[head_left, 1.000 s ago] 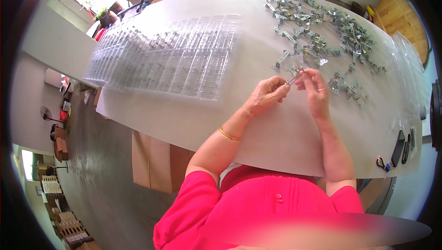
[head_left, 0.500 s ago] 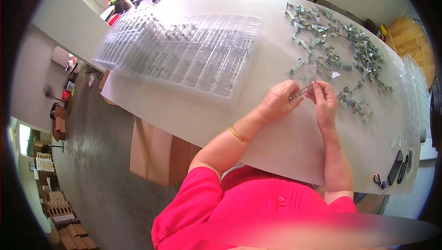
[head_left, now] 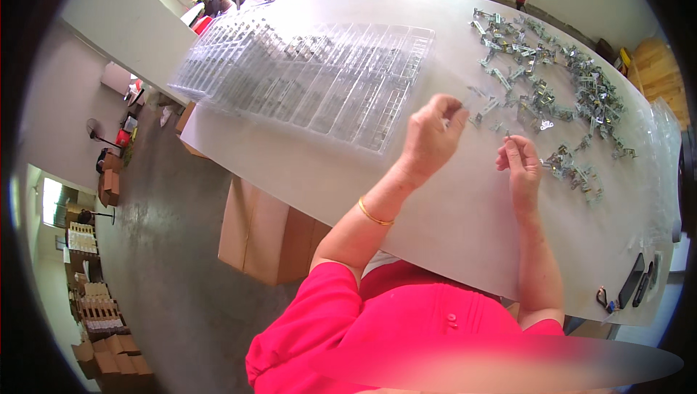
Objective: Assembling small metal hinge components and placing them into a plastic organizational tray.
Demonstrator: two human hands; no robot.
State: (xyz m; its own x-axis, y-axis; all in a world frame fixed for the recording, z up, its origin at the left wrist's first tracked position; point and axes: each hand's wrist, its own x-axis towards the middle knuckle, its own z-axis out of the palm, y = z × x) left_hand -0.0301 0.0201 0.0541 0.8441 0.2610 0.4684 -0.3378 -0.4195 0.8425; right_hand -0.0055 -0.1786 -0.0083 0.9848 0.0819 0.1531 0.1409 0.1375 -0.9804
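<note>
My left hand [head_left: 433, 138] is raised over the table, left of the metal parts, its fingers curled in toward the thumb. Motion smears its fingertips, and what they hold, if anything, cannot be made out. My right hand [head_left: 521, 170] pinches a small metal piece [head_left: 507, 133] between thumb and fingertips, just in front of the scattered parts. Many small silvery metal clips or brackets [head_left: 541, 93] lie loose across the right side of the table. A smaller cluster of metal parts [head_left: 573, 169] lies beside my right hand.
Clear plastic trays [head_left: 348, 122] with rows of metal parts stand at the left of the white table [head_left: 435, 212]. Clear plastic sheeting [head_left: 661, 169] lies along the right edge. Scissors [head_left: 603, 298] and a black flat object [head_left: 632, 281] lie near right. A cardboard box [head_left: 265, 231] stands below.
My hands have come apart. The left has moved up and left, away from the right, which stays near the parts with a small piece. The whole view has shifted slightly.
</note>
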